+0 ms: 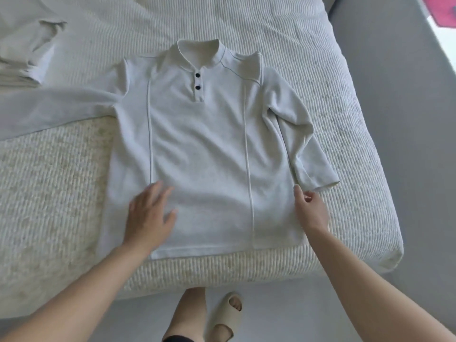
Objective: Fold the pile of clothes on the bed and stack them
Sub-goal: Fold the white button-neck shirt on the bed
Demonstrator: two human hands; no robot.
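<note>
A pale grey long-sleeved shirt (199, 149) with two dark buttons lies face up and spread flat on the bed (350, 134). Its left sleeve stretches out toward the left edge of the view; its right sleeve lies bent down along the body. My left hand (148, 213) lies flat with straight fingers on the lower left of the shirt. My right hand (309, 208) is at the shirt's lower right side seam, just below the right cuff, fingers loosely curled with the index finger on the fabric edge; nothing is plainly pinched.
More pale clothes (27, 45) lie bunched at the far left of the bed. A textured cream blanket (49, 193) covers the bed's near part. Grey floor (394, 58) runs along the right side, and my slippered foot (227, 314) stands at the bed's foot.
</note>
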